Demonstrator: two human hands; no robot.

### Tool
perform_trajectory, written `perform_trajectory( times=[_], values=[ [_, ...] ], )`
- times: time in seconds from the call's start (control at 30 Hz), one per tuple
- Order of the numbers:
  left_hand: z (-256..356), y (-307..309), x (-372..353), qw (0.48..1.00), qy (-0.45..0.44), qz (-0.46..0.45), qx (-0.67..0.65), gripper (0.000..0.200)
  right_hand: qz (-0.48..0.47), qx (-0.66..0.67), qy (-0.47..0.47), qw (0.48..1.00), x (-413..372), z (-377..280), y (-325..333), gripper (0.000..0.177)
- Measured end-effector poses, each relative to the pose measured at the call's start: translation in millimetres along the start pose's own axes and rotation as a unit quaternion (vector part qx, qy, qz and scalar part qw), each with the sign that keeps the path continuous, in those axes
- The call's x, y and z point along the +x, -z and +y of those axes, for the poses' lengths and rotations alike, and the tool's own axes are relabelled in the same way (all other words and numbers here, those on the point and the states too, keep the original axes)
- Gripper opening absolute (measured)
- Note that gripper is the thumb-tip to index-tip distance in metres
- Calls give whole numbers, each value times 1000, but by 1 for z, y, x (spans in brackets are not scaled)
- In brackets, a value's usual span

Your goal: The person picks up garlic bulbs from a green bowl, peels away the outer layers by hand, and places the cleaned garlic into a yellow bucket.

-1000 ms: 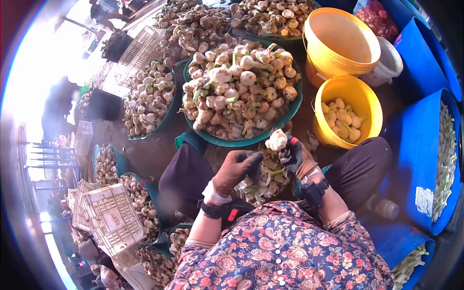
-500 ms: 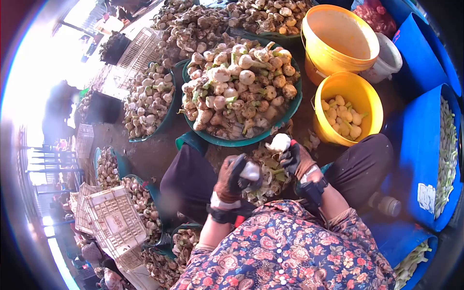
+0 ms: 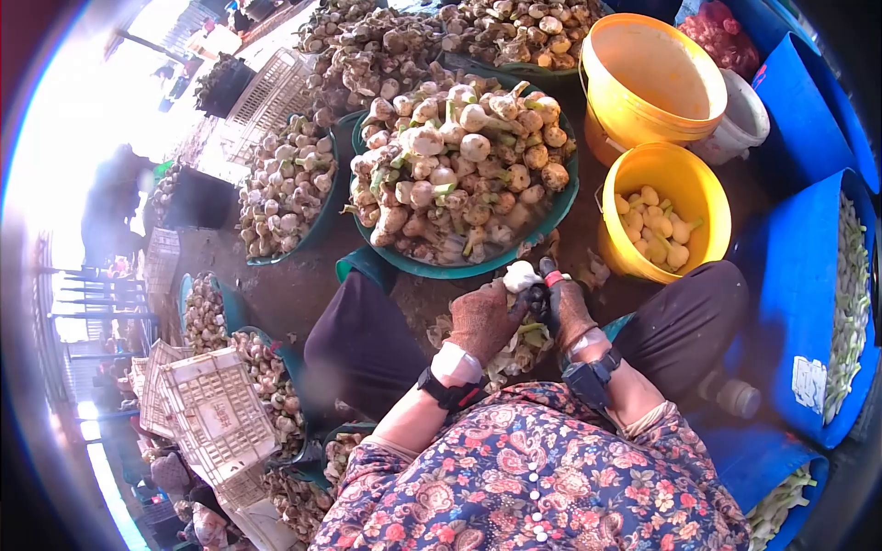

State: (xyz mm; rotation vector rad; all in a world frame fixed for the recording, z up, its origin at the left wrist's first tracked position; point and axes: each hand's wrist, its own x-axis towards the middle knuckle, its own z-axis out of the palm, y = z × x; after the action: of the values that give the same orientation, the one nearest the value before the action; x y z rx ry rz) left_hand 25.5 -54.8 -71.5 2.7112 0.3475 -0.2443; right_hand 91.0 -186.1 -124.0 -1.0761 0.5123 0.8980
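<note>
Both my hands wear brown-and-black work gloves and meet over my lap. My left hand (image 3: 489, 321) is closed, its fingertips on a white garlic bulb (image 3: 522, 276). Pressed in from the other side, my right hand (image 3: 566, 310) is closed at the same bulb, and a small red band (image 3: 553, 278) shows by its thumb. The fingers overlap and hide part of the bulb. Under the hands lies a heap of garlic skins and trimmings (image 3: 528, 347). Just beyond them stands a green tub (image 3: 432, 269) piled high with untrimmed garlic bulbs (image 3: 464, 170).
A yellow bucket (image 3: 712, 216) holding cleaned bulbs stands right of the tub. Behind it are a taller yellow bucket (image 3: 611, 101) and a white bucket (image 3: 746, 115). Blue containers (image 3: 781, 303) line the right side. Plastic crates (image 3: 220, 418) and more garlic tubs (image 3: 322, 216) crowd the left.
My left hand has moved right and forward to the bulb beside my right hand; it was apart, with something pale in it. My right hand has shifted only slightly.
</note>
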Motion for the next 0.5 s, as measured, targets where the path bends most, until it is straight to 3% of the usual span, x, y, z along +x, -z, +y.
perform_trajectory(
  times=[0.07,0.1,0.2,0.3,0.4,0.47,0.5],
  values=[
    [1,3,2,997,32,-66,20,45,99,-133,59,984,-11,-6,-13,38],
    [0,5,4,996,30,-78,17,45,97,-155,150,972,-6,1,-13,40],
    [-6,11,8,993,19,-120,9,47,76,-133,105,982,0,8,-4,42],
    [-17,12,13,987,16,-158,-24,45,124,-221,146,956,25,28,7,42],
    [-29,11,15,988,44,-140,-56,41,60,-237,243,939,23,29,8,39],
    [-43,5,16,996,47,-79,-10,41,1,-68,103,992,20,21,10,38],
    [-62,-3,20,993,103,-54,21,43,-29,18,30,999,19,17,10,38]
  ],
)
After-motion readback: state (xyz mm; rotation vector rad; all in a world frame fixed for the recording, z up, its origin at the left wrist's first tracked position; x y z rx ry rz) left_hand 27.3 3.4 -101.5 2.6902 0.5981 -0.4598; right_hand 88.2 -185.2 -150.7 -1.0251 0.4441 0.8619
